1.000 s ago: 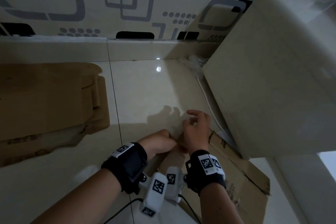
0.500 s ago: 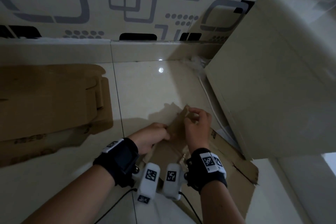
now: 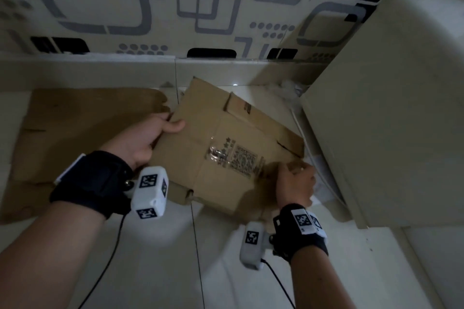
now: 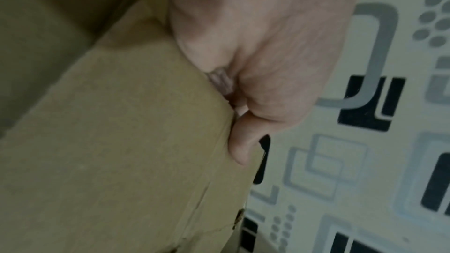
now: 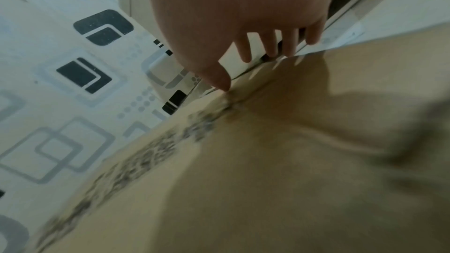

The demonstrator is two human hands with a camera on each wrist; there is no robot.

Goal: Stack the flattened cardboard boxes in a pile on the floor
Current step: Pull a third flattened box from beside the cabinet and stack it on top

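A flattened cardboard box (image 3: 226, 148) with a printed label is held off the floor, tilted, in the middle of the head view. My left hand (image 3: 155, 133) grips its left edge, thumb on top; in the left wrist view its fingers (image 4: 241, 147) curl round the board (image 4: 121, 141). My right hand (image 3: 293, 178) holds the box's near right corner; the right wrist view shows the thumb (image 5: 219, 80) on the edge of the board (image 5: 268, 161). A pile of flattened cardboard (image 3: 88, 133) lies on the floor to the left, partly under the held box.
A tall beige cabinet (image 3: 389, 108) stands close on the right, with a white cable (image 3: 311, 155) along its base. The patterned wall (image 3: 200, 7) and its skirting close off the far side. Pale floor tiles (image 3: 175, 258) lie near me.
The box has come up off the floor beside the cabinet and swung left toward the pile. My hands have spread apart to its left edge and right corner.
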